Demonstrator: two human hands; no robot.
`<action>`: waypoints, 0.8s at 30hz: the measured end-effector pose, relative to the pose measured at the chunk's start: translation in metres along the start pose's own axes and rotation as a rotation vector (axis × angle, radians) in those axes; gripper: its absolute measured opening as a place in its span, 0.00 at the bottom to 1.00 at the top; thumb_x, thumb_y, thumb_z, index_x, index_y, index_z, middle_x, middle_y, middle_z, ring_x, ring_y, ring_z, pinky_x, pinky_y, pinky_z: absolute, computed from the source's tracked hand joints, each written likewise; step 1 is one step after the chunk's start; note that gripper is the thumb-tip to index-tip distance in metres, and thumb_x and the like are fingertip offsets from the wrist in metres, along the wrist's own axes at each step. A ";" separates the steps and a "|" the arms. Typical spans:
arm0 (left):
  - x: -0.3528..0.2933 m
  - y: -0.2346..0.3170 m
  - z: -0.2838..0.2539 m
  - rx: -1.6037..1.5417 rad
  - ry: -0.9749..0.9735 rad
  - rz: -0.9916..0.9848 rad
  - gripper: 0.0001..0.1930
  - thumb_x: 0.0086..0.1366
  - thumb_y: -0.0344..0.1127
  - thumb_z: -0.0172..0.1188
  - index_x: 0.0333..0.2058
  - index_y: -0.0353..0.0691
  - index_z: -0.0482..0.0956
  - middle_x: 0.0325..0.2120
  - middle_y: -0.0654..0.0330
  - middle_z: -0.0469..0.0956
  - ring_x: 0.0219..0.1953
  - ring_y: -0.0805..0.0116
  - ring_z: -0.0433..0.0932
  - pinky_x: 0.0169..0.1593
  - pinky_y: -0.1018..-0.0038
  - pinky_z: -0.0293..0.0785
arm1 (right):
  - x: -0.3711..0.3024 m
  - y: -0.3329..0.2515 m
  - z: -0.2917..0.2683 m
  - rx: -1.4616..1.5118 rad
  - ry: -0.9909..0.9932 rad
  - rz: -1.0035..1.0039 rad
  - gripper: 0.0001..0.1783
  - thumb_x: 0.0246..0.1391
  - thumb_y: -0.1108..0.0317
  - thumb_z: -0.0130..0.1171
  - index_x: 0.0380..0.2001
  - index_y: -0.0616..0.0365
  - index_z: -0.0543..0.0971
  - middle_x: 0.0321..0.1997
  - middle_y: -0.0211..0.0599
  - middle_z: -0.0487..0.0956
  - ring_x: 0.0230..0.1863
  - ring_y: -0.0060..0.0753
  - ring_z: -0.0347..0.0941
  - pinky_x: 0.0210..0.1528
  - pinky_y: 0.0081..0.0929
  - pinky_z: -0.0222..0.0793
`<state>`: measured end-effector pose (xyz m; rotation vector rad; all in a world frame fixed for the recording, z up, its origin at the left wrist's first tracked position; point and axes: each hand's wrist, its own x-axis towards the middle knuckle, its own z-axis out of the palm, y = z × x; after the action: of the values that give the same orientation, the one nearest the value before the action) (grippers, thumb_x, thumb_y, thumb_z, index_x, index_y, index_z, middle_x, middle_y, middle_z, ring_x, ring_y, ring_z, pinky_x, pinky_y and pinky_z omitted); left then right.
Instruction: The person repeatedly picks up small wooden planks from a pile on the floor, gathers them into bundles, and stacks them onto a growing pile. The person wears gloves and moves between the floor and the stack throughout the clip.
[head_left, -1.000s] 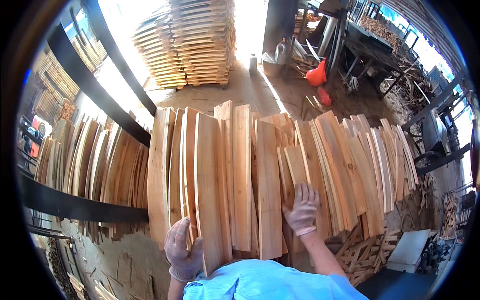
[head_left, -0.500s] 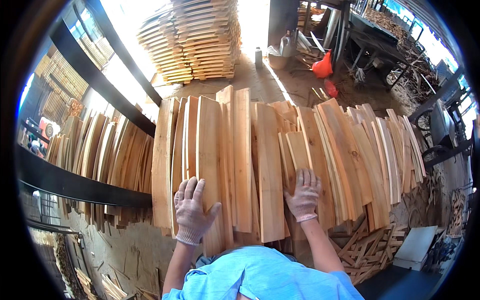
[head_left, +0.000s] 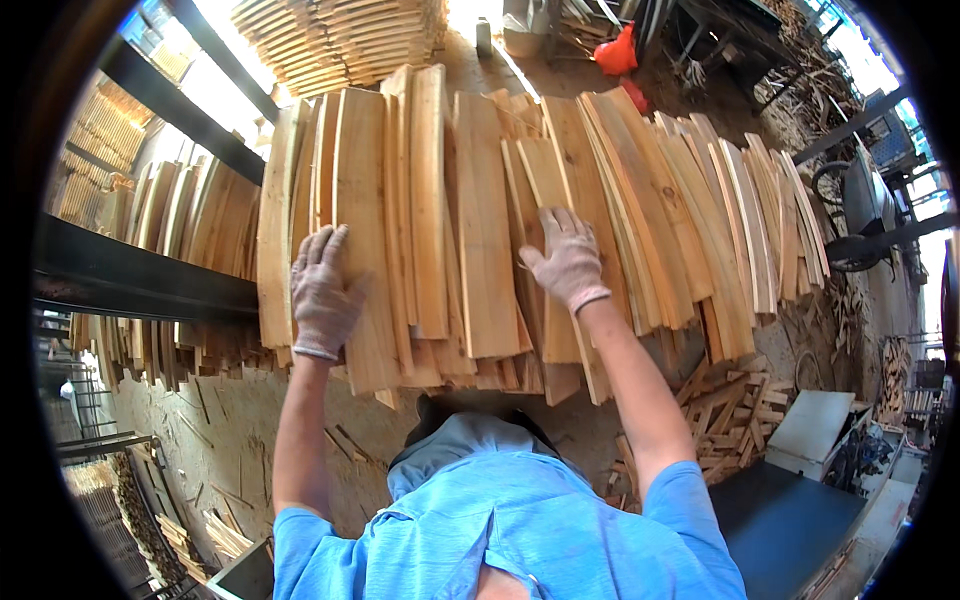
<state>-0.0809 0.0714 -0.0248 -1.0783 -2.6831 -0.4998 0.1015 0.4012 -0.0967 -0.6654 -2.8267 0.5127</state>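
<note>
A long row of pale wooden boards [head_left: 487, 230] lies side by side in front of me, their lower ends uneven. My left hand [head_left: 325, 295], in a light knit glove, rests with fingers stretched out on the boards at the left, against a wide board [head_left: 362, 190]. Farther right, my gloved right hand [head_left: 572, 262] lies across the lower part of a short board [head_left: 545, 180] and its neighbour, thumb spread away from the fingers. Neither hand is wrapped round a board. Both palms are hidden.
Black metal bars [head_left: 150, 278] cross the left side, with more boards [head_left: 190, 210] beyond them. A tall board stack [head_left: 340, 40] stands at the back. Wood offcuts [head_left: 735, 415] lie at the lower right, near a dark flat panel [head_left: 780, 520]. A red bag [head_left: 616, 52] sits far back.
The view has shifted, so the boards and both hands appear higher and farther left. More of my forearms and blue shirt shows. Both hands remain on the boards with fingers extended.
</note>
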 end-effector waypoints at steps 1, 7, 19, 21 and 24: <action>0.000 -0.001 0.000 0.018 0.002 -0.013 0.38 0.55 0.41 0.72 0.65 0.41 0.71 0.64 0.49 0.70 0.68 0.49 0.65 0.72 0.56 0.58 | 0.001 0.006 -0.012 0.157 -0.049 0.008 0.39 0.58 0.46 0.60 0.66 0.59 0.72 0.72 0.54 0.67 0.74 0.53 0.60 0.77 0.48 0.51; -0.001 0.004 0.003 0.028 -0.015 -0.031 0.38 0.55 0.40 0.72 0.65 0.41 0.70 0.64 0.49 0.70 0.69 0.48 0.64 0.72 0.56 0.59 | -0.040 0.040 -0.061 0.250 0.127 0.247 0.32 0.62 0.53 0.59 0.64 0.60 0.73 0.71 0.51 0.68 0.72 0.52 0.63 0.73 0.42 0.61; 0.003 0.013 0.006 0.105 -0.033 -0.057 0.41 0.54 0.39 0.74 0.66 0.41 0.68 0.65 0.50 0.69 0.70 0.47 0.62 0.72 0.54 0.58 | -0.097 0.091 -0.066 0.112 0.185 0.117 0.34 0.57 0.61 0.67 0.64 0.63 0.71 0.67 0.52 0.71 0.68 0.57 0.66 0.70 0.47 0.63; 0.001 0.016 0.005 0.113 -0.031 -0.057 0.40 0.54 0.38 0.74 0.66 0.40 0.69 0.65 0.50 0.69 0.70 0.47 0.63 0.71 0.54 0.59 | -0.077 0.100 -0.069 0.063 0.185 0.087 0.35 0.56 0.60 0.67 0.64 0.64 0.71 0.67 0.53 0.71 0.68 0.57 0.66 0.70 0.48 0.64; 0.003 0.010 0.000 0.107 -0.032 -0.038 0.39 0.55 0.39 0.73 0.65 0.40 0.70 0.65 0.49 0.70 0.69 0.46 0.64 0.71 0.53 0.60 | -0.045 0.107 -0.061 0.026 0.193 0.040 0.40 0.56 0.56 0.68 0.66 0.63 0.68 0.69 0.56 0.68 0.70 0.61 0.63 0.71 0.52 0.61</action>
<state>-0.0757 0.0796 -0.0212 -1.0164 -2.7278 -0.3443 0.1990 0.4879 -0.0847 -0.7259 -2.6274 0.4646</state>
